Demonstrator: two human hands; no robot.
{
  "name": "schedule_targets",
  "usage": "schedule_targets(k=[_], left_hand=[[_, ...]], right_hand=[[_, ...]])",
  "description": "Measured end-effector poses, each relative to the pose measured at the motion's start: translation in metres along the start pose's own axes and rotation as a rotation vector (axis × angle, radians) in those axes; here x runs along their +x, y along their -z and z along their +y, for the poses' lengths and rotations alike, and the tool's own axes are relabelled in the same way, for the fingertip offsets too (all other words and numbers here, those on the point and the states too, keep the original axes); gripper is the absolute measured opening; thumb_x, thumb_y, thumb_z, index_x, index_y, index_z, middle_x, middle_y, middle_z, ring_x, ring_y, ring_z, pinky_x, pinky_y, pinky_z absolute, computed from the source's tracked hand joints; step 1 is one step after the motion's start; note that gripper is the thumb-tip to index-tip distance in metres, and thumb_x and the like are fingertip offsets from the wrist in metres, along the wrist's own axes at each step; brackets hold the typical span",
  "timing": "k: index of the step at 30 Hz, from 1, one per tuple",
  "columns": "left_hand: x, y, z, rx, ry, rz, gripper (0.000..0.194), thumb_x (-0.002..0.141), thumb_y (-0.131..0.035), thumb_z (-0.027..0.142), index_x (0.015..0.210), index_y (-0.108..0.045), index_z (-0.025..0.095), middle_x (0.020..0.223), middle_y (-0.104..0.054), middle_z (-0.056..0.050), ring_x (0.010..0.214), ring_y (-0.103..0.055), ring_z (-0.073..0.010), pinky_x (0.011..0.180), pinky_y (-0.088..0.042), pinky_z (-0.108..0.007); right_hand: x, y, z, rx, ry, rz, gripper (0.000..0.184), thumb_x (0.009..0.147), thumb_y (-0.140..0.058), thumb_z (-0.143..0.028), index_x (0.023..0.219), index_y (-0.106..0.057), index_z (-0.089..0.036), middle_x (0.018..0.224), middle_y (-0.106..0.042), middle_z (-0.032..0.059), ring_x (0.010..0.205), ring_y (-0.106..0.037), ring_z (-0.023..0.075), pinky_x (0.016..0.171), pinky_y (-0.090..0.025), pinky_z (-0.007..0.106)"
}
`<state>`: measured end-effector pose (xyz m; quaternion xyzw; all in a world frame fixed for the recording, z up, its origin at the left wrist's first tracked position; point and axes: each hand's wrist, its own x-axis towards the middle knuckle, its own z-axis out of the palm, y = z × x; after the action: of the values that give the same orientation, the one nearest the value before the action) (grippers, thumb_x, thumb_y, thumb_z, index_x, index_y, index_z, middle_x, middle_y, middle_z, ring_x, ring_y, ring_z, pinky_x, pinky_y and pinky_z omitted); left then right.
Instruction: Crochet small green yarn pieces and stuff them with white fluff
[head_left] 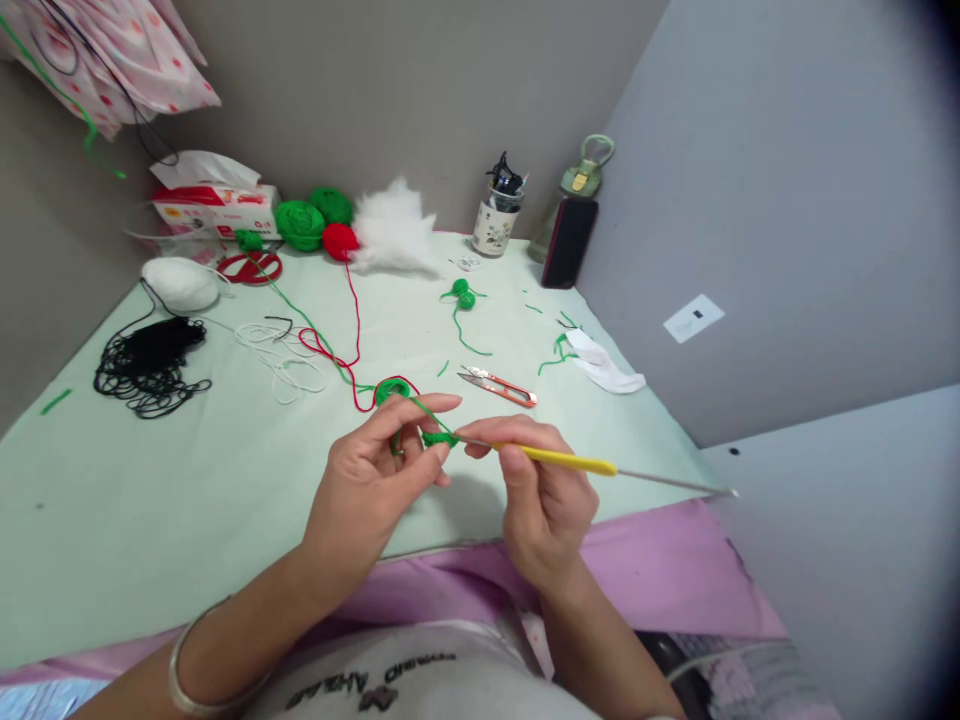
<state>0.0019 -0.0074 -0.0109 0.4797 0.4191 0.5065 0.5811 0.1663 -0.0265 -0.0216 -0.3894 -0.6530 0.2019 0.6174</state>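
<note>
My left hand (375, 470) pinches a small green crochet piece (439, 438) between thumb and fingers, with green yarn (315, 330) looped over the index finger and running back across the table. My right hand (536, 490) grips a yellow-handled crochet hook (559, 459), its metal tip at the green piece and its metal tail pointing right. Just behind my hands lies a small round green and red crochet piece (394, 388) on the pale green table (187, 500).
Orange thread snips (499, 386) lie behind my right hand. Black yarn (150, 362), white yarn, a white ball (180, 284), green and red yarn balls (300, 224), white stuffing (394, 232), a tissue box, a cup, a phone and a bottle stand further back. A grey wall is at right.
</note>
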Motion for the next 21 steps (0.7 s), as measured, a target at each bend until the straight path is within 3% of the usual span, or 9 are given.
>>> schedule_targets(k=[3,7,9,11,13,15,18,21], left_hand=[[-0.002,-0.006,0.003,-0.038,0.007,0.027,0.035,0.082,-0.084,0.016,0.114,-0.084,0.031,0.075,-0.059,0.006,0.063,-0.058,-0.0082,0.069,-0.060,-0.022],[0.002,-0.008,0.010,-0.350,0.265,-0.111,0.043,0.080,-0.089,0.025,0.123,-0.081,0.025,0.069,-0.056,0.008,0.048,-0.037,-0.0024,0.054,-0.053,-0.018],[0.006,-0.005,0.013,-0.469,0.383,-0.171,0.038,0.082,-0.089,0.026,0.119,-0.082,0.020,0.057,-0.041,0.011,0.044,-0.023,-0.0013,0.050,-0.048,-0.015],[0.009,-0.002,0.015,-0.519,0.395,-0.160,0.033,0.082,-0.089,0.023,0.114,-0.084,0.018,0.055,-0.034,0.013,0.045,-0.018,-0.0013,0.048,-0.045,-0.012],[0.009,-0.002,0.016,-0.514,0.348,-0.133,0.033,0.081,-0.089,0.020,0.114,-0.084,0.021,0.063,-0.045,0.010,0.045,-0.022,-0.0002,0.047,-0.045,-0.012],[0.008,-0.004,0.016,-0.478,0.310,-0.149,0.035,0.081,-0.089,0.020,0.115,-0.084,0.026,0.077,-0.058,0.007,0.045,-0.028,0.0006,0.047,-0.049,-0.014],[0.006,-0.009,0.015,-0.408,0.273,-0.146,0.035,0.081,-0.090,0.023,0.116,-0.084,0.028,0.086,-0.064,0.005,0.049,-0.039,-0.0004,0.052,-0.054,-0.016],[0.005,-0.011,0.013,-0.366,0.257,-0.079,0.037,0.079,-0.092,0.024,0.115,-0.084,0.027,0.086,-0.067,0.004,0.053,-0.048,-0.0012,0.053,-0.051,-0.013]], right_hand=[[-0.002,-0.001,0.002,-0.190,0.200,-0.046,0.031,0.104,-0.054,-0.012,0.126,-0.070,-0.027,0.103,-0.078,0.0056,0.092,-0.074,0.0199,0.078,-0.062,0.036],[-0.004,-0.003,0.006,-0.433,0.351,-0.044,0.037,0.098,-0.067,-0.012,0.129,-0.073,-0.032,0.112,-0.077,0.0071,0.103,-0.074,0.0232,0.081,-0.063,0.036],[-0.003,-0.003,0.006,-0.311,0.269,-0.006,0.035,0.101,-0.063,-0.013,0.127,-0.074,-0.032,0.110,-0.077,0.0067,0.101,-0.074,0.0232,0.081,-0.062,0.038],[0.001,-0.004,0.006,-0.063,0.100,0.075,0.028,0.105,-0.057,-0.016,0.119,-0.076,-0.030,0.100,-0.077,0.0055,0.088,-0.072,0.0207,0.075,-0.061,0.038],[0.006,-0.005,0.007,0.186,-0.066,0.134,0.024,0.107,-0.056,-0.022,0.108,-0.078,-0.028,0.089,-0.075,0.0031,0.075,-0.068,0.0173,0.068,-0.059,0.034],[0.009,-0.007,0.008,0.301,-0.149,0.122,0.021,0.106,-0.060,-0.025,0.102,-0.080,-0.028,0.089,-0.075,0.0026,0.076,-0.068,0.0169,0.065,-0.058,0.032],[0.008,-0.009,0.009,0.247,-0.117,0.072,0.020,0.104,-0.063,-0.023,0.106,-0.081,-0.030,0.098,-0.080,0.0037,0.090,-0.073,0.0192,0.070,-0.060,0.033],[0.000,-0.010,0.011,0.026,0.013,0.046,0.030,0.103,-0.062,-0.014,0.119,-0.079,-0.033,0.105,-0.080,0.0041,0.094,-0.075,0.0197,0.078,-0.062,0.036]])
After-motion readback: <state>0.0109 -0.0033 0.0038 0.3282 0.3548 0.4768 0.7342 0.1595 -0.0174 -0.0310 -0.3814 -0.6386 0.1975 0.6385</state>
